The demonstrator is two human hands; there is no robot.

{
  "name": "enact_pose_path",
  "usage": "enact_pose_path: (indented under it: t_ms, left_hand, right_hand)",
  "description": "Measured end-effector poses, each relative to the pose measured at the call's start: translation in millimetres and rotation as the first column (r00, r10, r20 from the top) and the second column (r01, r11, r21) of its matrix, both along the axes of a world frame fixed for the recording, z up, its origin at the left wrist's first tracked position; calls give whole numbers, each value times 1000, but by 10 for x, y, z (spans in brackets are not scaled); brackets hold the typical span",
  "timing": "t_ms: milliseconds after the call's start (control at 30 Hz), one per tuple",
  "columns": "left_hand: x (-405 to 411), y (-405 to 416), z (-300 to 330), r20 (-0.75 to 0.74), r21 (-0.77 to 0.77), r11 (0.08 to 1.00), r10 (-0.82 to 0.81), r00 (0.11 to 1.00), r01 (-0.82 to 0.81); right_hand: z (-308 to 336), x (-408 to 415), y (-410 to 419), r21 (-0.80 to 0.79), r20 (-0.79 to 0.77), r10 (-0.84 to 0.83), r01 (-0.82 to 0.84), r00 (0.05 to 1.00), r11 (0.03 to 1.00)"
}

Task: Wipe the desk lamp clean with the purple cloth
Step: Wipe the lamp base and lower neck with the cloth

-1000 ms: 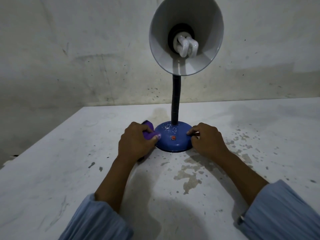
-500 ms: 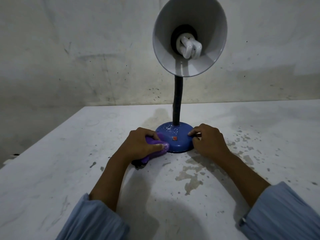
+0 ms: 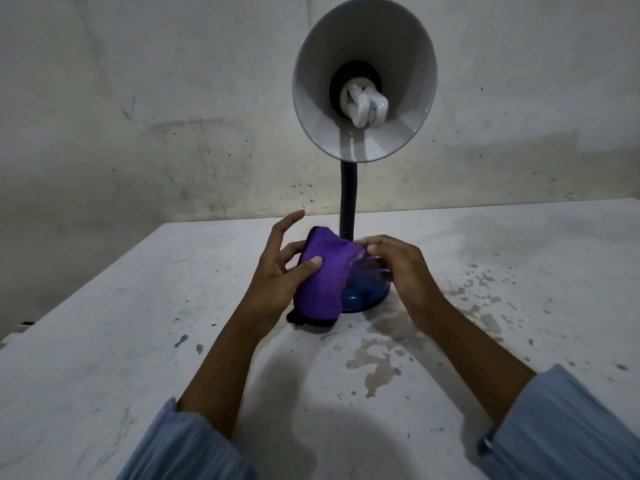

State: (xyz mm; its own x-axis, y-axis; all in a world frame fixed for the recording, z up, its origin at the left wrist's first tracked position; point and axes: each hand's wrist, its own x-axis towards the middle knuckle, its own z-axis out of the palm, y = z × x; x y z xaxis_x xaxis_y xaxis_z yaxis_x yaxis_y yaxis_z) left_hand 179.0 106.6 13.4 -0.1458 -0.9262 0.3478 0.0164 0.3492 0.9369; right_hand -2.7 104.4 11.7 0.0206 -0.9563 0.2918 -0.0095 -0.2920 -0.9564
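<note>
In front of the desk lamp (image 3: 360,109), both hands hold the purple cloth (image 3: 320,277): the left hand (image 3: 277,271) pinches its left side, the right hand (image 3: 398,268) its right edge, above the lamp's blue base (image 3: 363,296) on the desk (image 3: 138,323).

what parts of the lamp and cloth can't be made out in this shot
Head view only:
- Front and left of the lamp base: hidden behind the purple cloth and the right hand; no switch shows.
- Whether the cloth touches the base: cannot tell.
- Right hand's fingertips on the cloth's edge: motion-blurred, grip unclear.
- Dark thing under the cloth's lower edge: too dim to identify.
- Outside of the lamp shade: faces away.
- Left hand: palm side hidden.
</note>
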Motion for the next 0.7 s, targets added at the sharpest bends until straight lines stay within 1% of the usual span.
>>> enact_pose_path:
  t_ms: [33,67,100,133,200,267,300,400,467,533,567,700]
  left_hand:
    - [-9,5,4,-67,42,999,-28,997,31]
    - [-14,2,5,-138,84,995,-50,989,61]
    - [-15,-3,2,-213,123,988,-69,975,97]
    - [-15,-9,3,-291,156,977,-93,952,143]
    - [-5,-10,2,-415,196,948,-153,897,252]
    - [10,4,6,-449,216,922,-199,871,322]
    - [15,11,7,-447,224,913,-214,869,340]
    - [28,5,10,-465,252,900,-209,860,355]
    - [46,-7,21,-483,269,906,-166,860,326]
    - [76,-29,30,-468,275,930,-93,879,246]
    - [91,-38,34,-449,273,942,-53,892,194]
    - [155,-69,22,-323,232,969,153,934,-79]
  right_hand:
    - [53,1,18,44,146,126,-134,981,990]
    - [87,-14,27,51,227,221,-238,948,970]
    - [101,-41,27,46,255,293,-314,922,948]
    - [107,-71,30,43,233,345,-364,909,930]
    - [94,-106,21,36,52,380,-382,924,924]
    - [49,-114,11,13,-124,369,-371,921,929]
    - [30,-111,14,-3,-154,360,-364,920,931]
    - [6,-136,6,-56,-172,327,-341,929,939]
    - [33,-173,7,-34,-85,337,-341,938,940]
    - [56,-213,-6,26,33,323,-323,946,946]
    - [69,-223,-11,57,62,300,-303,952,951]
    - [74,-234,-29,145,58,230,-236,971,961]
